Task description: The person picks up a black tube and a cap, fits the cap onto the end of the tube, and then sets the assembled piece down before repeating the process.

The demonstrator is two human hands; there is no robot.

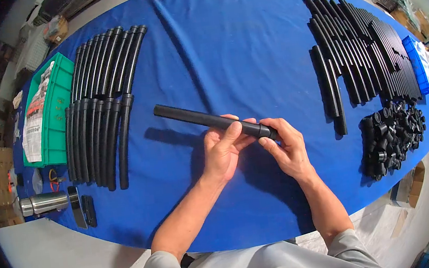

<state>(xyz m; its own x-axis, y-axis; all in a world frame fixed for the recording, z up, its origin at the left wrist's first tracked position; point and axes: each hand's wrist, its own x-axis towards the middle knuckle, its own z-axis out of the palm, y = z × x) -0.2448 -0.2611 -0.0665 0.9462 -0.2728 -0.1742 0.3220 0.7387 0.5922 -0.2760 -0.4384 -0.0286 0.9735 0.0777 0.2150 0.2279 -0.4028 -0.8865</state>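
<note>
A black plastic tube (191, 116) is held slanting above the blue cloth, its far end toward the upper left. My left hand (224, 146) wraps its thumb and fingers around the tube near the lower right part. At that end sits a wider black collar fitting (268, 131), gripped between the thumb and fingers of my right hand (287, 146). The fitting is around the tube's end; my fingers partly hide it.
Tubes with collars (104, 62) lie in two rows at left, beside a green crate (54, 119). Plain tubes (360, 52) and a heap of loose fittings (392, 133) lie at right, near a blue bin (418, 63). A steel flask (46, 203) and phone (77, 207) lie lower left.
</note>
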